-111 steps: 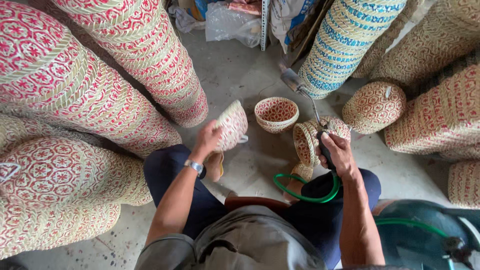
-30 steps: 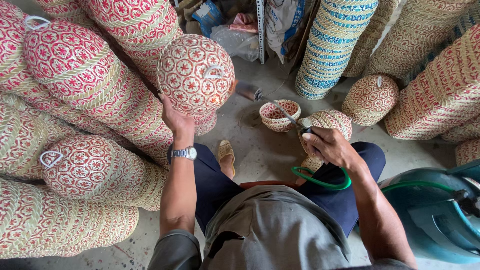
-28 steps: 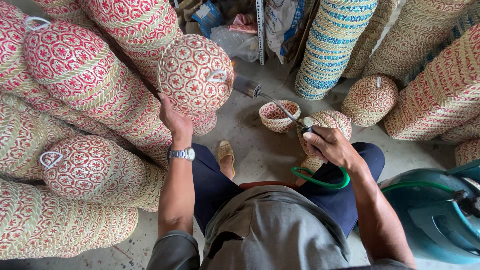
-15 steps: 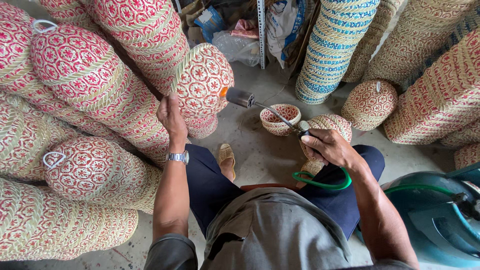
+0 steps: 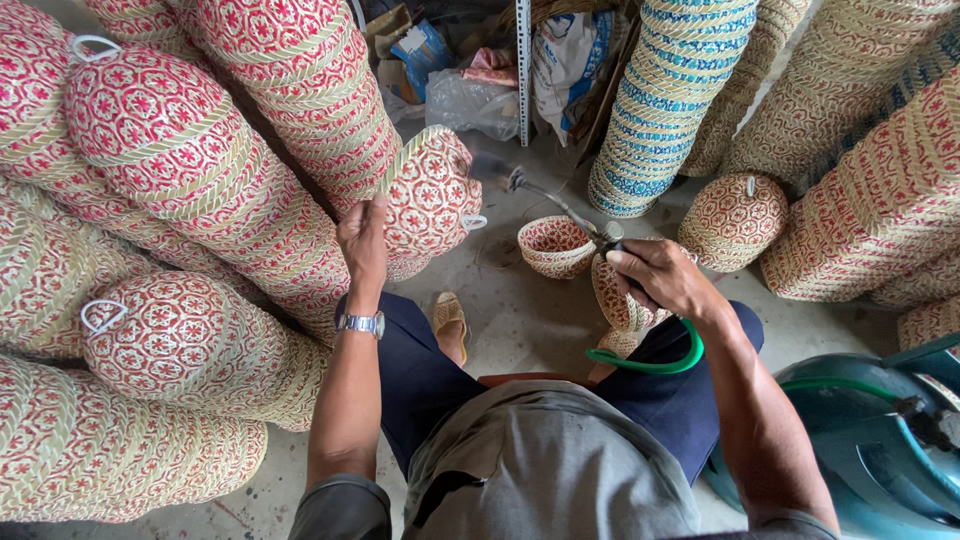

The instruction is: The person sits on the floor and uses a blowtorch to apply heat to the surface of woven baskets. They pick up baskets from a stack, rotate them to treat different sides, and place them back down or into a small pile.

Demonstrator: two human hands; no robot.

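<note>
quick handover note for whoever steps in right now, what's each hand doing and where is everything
Left hand: grips the rim of a red-patterned woven basket, held up and tilted on its side.
Right hand: closed on a metal torch wand fed by a green hose; its tip points toward the held basket.
Nearby: an open woven bowl on the floor in front, another basket at the right knee, a teal gas cylinder at right.
Done: tall basket stacks on the left.
Left: cannot tell how far the held basket is along.
</note>
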